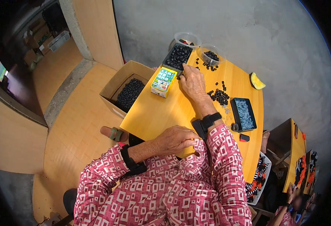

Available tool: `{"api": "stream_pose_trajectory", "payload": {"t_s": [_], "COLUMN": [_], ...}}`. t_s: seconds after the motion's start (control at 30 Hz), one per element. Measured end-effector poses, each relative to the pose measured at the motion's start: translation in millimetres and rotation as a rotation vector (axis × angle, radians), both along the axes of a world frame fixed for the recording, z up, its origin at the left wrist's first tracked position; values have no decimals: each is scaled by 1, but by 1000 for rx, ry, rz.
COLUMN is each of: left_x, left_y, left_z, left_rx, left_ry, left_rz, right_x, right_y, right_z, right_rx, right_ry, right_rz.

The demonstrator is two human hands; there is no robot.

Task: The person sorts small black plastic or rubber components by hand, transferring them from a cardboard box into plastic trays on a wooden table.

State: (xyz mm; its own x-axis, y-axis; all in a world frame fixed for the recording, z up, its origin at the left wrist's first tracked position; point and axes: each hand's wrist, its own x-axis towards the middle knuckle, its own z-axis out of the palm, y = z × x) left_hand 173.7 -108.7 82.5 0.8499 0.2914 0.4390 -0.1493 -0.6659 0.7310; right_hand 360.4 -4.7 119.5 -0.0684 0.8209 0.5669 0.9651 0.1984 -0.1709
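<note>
Black tub (173,67) lies at the fingers (185,70) of the right hand (193,82)

The yellow wooden counter (161,113) is the largest thing in reach, and the tub stands near its far left corner. Open room runs across the wood from the printed carton down to the left hand (176,140); the tub's far end has little, with a clear bowl close behind it. Just outside the counter's left edge is a cardboard box (135,68) with many dark round pieces in it.

The tub, heaped with similar pieces, has its long axis running away from the person and leaning right; a narrow end faces the person. Right-hand fingers reach that end's right corner, bent downward; I cannot tell whether they grasp a piece. Left-hand fingers are curled by the near edge, and their grip cannot be made out.

Smaller things follow: a black tray (234,111) of tiny silvery bits near the right edge, the yellow and green carton (163,80) just before the tub, and loose black pieces (221,97) right of the right wrist.
</note>
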Motion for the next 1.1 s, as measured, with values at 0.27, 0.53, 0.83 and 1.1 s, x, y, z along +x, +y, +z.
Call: {"api": "stream_pose_trajectory", "payload": {"t_s": [0.27, 0.53, 0.83, 1.1], "left_x": [-2, 0, 0, -1], "left_y": [3, -1, -1, 0], "left_z": [5, 6, 4, -4], "left_rx": [9, 23, 6, 30], "left_ry": [139, -1, 8, 0], "left_rz": [-44, -10, -5, 2], "right_x": [2, 6, 21, 40], "right_y": [1, 11, 2, -9], "right_z": [-14, -23, -29, -29], "right_rx": [51, -149, -62, 8], "right_ry": [122, 213, 160, 129], "right_rz": [-209, -227, -204, -298]}}
